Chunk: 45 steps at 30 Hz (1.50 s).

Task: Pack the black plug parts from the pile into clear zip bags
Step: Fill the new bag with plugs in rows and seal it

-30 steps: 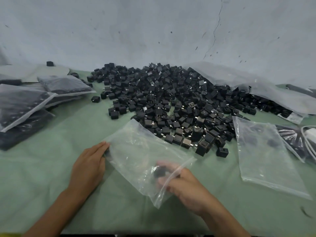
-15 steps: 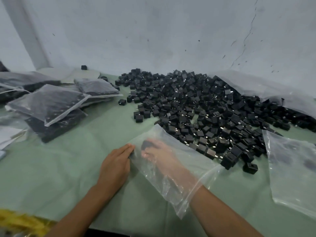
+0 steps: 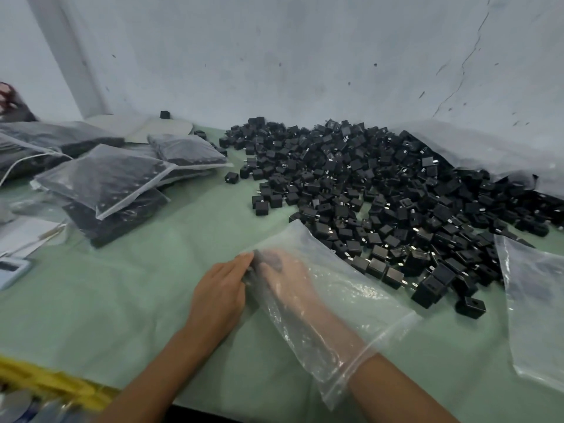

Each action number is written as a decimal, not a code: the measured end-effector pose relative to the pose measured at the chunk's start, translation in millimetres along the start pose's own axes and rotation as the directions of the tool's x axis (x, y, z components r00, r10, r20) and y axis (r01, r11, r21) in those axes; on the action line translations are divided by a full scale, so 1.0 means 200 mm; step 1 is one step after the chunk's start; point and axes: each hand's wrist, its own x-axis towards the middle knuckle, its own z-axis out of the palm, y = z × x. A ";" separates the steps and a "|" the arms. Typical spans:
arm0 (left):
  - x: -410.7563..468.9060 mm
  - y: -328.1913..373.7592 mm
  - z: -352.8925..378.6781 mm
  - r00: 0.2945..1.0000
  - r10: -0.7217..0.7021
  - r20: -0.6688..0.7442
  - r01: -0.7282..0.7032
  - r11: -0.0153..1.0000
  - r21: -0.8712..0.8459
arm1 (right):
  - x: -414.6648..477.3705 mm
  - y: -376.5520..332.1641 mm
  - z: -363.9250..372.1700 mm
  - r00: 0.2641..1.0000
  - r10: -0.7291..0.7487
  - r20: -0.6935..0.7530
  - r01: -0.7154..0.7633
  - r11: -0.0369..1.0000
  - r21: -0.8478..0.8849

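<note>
Clear zip bag (image 3: 360, 303) lies flat on the green table (image 3: 122, 288), centre frame, its far corner touching the pile of black plug parts (image 3: 381, 190) in the centre-right. Right hand (image 3: 287, 276) is inside the bag, forearm through the mouth. There's a dark blur at its fingertips and the plastic hides the grip, so I can't tell if it holds anything. Left hand (image 3: 219, 291) is outside, fingers straight, pressing the bag's left edge. Second empty bag (image 3: 537, 300) at right edge. Filled bags (image 3: 103, 178) stacked upper left.
</note>
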 end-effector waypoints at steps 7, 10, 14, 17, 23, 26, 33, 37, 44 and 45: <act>-0.01 -0.02 0.02 0.962 -0.262 0.080 0.273 0.928 -0.251 | 0.02 0.01 0.03 0.973 -0.230 -0.013 0.219 0.941 -0.259; -0.01 -0.05 0.03 0.932 -0.337 0.132 0.362 0.880 -0.308 | 0.01 0.02 0.03 0.996 -0.076 -0.040 0.074 0.996 -0.059; 0.04 -0.06 0.04 0.906 -0.398 0.142 0.420 0.808 -0.413 | -0.01 0.02 0.05 0.984 -0.165 -0.064 0.164 0.986 -0.028; 0.09 -0.07 0.06 0.859 -0.475 0.190 0.501 0.704 -0.503 | -0.01 -0.01 0.03 0.986 -0.164 -0.033 0.164 0.986 -0.014; 0.20 -0.13 0.10 0.854 -0.435 0.285 0.520 0.691 -0.503 | 0.01 -0.04 -0.01 0.999 -0.022 0.029 0.027 0.988 -0.153; 0.24 -0.15 0.12 0.857 -0.431 0.281 0.514 0.692 -0.507 | 0.01 -0.04 -0.03 1.000 -0.007 0.009 0.009 0.983 -0.186; 0.31 -0.13 0.16 0.856 -0.444 0.265 0.517 0.747 -0.417 | 0.02 -0.02 0.02 0.998 -0.057 0.008 0.057 0.986 -0.159; 0.32 -0.10 0.16 0.824 -0.489 0.288 0.567 0.714 -0.411 | 0.02 -0.04 -0.01 0.993 -0.114 0.030 0.118 0.970 -0.213; 0.32 -0.09 0.15 0.826 -0.475 0.302 0.563 0.710 -0.423 | -0.05 -0.08 -0.03 0.998 0.057 0.031 -0.056 0.997 -0.047; 0.32 -0.10 0.15 0.828 -0.473 0.300 0.560 0.715 -0.419 | -0.09 -0.07 -0.05 0.996 0.090 0.022 -0.090 0.996 -0.014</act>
